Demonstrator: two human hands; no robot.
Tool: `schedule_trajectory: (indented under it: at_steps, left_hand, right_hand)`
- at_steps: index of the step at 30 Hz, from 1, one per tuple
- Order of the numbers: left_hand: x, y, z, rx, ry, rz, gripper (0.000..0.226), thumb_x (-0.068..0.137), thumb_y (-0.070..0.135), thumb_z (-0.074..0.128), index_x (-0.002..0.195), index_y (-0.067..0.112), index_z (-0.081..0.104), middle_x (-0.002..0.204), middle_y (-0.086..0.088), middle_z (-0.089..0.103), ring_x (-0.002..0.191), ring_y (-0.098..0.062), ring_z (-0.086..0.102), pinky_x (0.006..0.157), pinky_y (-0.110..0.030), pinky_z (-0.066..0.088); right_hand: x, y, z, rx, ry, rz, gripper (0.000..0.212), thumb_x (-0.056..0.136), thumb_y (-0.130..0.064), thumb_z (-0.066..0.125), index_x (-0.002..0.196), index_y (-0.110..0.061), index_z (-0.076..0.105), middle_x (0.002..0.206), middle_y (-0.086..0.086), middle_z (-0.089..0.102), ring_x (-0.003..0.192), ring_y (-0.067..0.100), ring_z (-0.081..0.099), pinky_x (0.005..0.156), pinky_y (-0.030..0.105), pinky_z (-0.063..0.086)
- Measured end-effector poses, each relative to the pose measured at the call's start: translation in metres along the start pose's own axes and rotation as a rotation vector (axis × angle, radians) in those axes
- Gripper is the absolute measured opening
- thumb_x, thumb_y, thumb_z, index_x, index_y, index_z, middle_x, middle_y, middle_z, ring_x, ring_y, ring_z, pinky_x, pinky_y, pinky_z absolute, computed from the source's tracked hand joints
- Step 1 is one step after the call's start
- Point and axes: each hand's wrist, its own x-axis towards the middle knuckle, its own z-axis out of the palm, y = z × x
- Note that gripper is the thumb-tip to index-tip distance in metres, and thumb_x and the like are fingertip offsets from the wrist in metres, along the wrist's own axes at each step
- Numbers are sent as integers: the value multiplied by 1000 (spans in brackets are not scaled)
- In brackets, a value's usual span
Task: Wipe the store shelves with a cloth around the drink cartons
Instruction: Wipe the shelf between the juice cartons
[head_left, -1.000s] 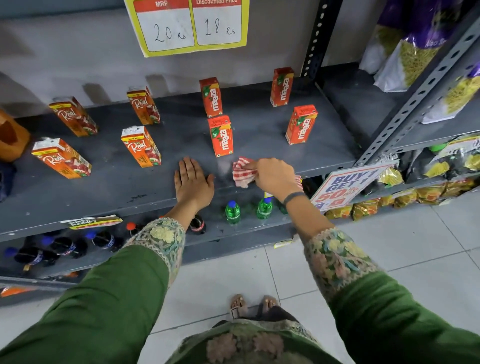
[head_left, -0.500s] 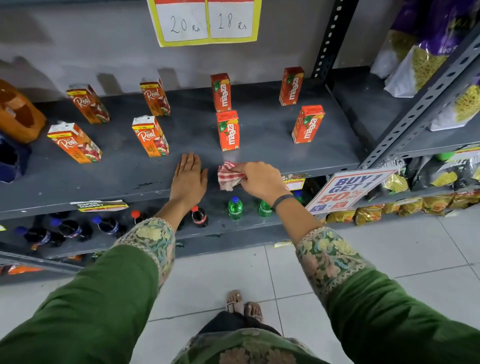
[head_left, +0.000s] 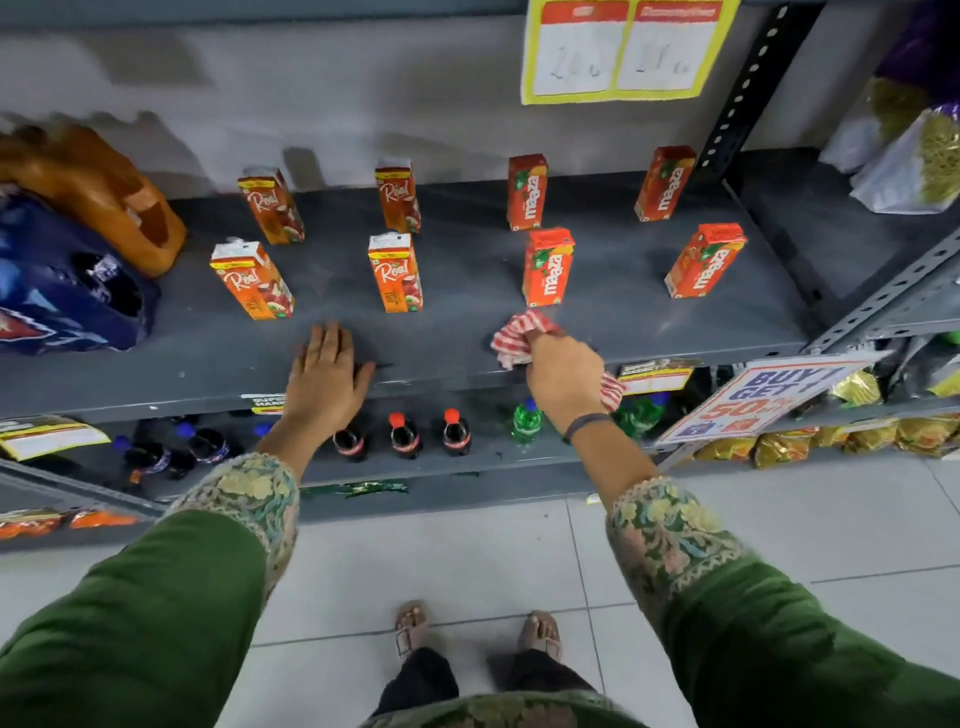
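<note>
There, cloth (head_left: 522, 338) bunched, lengthwise toward shelf (head_left: 457, 332) back.

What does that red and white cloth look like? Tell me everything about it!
The red and white striped cloth looks like soft woven fabric, crumpled into a bunch. The person's right hand is closed around it and presses it on the grey metal shelf near the front edge. One bunched end pokes out toward the front red Maaza carton, just in front of it; whether they touch is unclear. Another bit sticks out behind the hand.
</note>
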Motion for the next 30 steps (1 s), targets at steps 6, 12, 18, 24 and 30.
schedule_trajectory:
  at_steps: [6,12,18,24,30]
  left_hand:
    - [4,-12,3,-7,-91,33,69,98,46,18,149,4,1,159,-16,-5,147,-30,-5,121,-42,0]
    - [3,-14,-1,-6,-83,66,70,98,46,20,149,2,1,158,-18,-3,147,-31,-3,121,-43,1]
    - [7,-18,1,22,-110,93,70,98,47,17,149,3,-3,158,-19,-8,147,-32,-6,120,-44,-2]
    - [10,-18,4,28,-141,75,70,97,48,14,149,5,-6,158,-16,-12,146,-30,-11,120,-42,-2]
    - [10,-17,6,6,-108,68,70,97,48,17,149,5,-3,158,-17,-8,147,-31,-7,120,-43,-1]
  right_hand:
    - [-6,-57,6,120,-46,59,26,85,-17,52,108,-15,64,103,15,69,97,39,64,75,38,52]
    - [28,-77,-21,550,244,335,21,86,-15,52,101,-3,61,100,23,68,92,41,63,66,35,45]
    - [111,-98,-43,511,249,241,26,89,-4,48,112,-1,61,113,21,67,104,38,63,85,37,52]
    - [145,-109,-17,155,-114,146,33,94,-11,45,125,-9,57,130,15,58,119,34,55,94,42,48]
    - [126,-105,9,61,-163,68,37,93,-6,43,128,-2,51,136,16,50,124,36,48,96,45,45]
